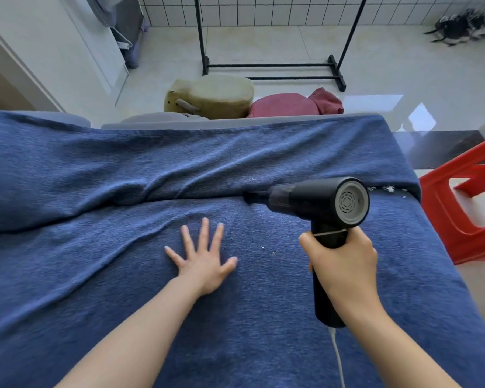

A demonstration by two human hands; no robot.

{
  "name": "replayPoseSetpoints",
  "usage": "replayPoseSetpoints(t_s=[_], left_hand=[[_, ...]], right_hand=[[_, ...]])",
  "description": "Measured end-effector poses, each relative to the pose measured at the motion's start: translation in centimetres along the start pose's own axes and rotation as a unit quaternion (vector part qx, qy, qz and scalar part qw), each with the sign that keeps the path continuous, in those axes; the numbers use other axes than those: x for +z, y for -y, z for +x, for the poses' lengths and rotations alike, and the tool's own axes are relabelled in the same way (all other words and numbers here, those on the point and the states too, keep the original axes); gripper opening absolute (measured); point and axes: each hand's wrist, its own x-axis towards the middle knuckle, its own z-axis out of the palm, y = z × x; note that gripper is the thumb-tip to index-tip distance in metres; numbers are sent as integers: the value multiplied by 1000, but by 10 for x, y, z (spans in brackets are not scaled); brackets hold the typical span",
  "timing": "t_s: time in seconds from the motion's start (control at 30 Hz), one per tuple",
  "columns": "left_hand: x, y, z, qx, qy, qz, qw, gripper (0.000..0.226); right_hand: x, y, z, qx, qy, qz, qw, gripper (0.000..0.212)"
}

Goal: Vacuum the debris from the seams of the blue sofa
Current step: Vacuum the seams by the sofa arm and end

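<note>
While the left hand presses flat, fingers spread, on the blue sofa seat, the right hand grips the handheld vacuum, nozzle in the seam.

Nubby blue cloth sofa; matt, probably plastic vacuum.

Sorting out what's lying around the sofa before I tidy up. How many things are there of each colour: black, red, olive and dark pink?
Black: 2, the handheld vacuum and the clothes rack
Red: 1, the plastic stool
Olive: 1, the cushion
Dark pink: 1, the cushion
Total: 5
</note>
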Motion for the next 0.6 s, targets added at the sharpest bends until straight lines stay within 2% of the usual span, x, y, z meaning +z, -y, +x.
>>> replayPoseSetpoints(t_s=[0.17,0.6], left_hand=[[9,-24,0,-12,30,35,999,99],[9,-24,6,-37,57,38,997,102]], right_hand=[[-6,-3,3,-15,4,-6,1000,20],[-42,-9,10,-26,12,-8,1000,18]])
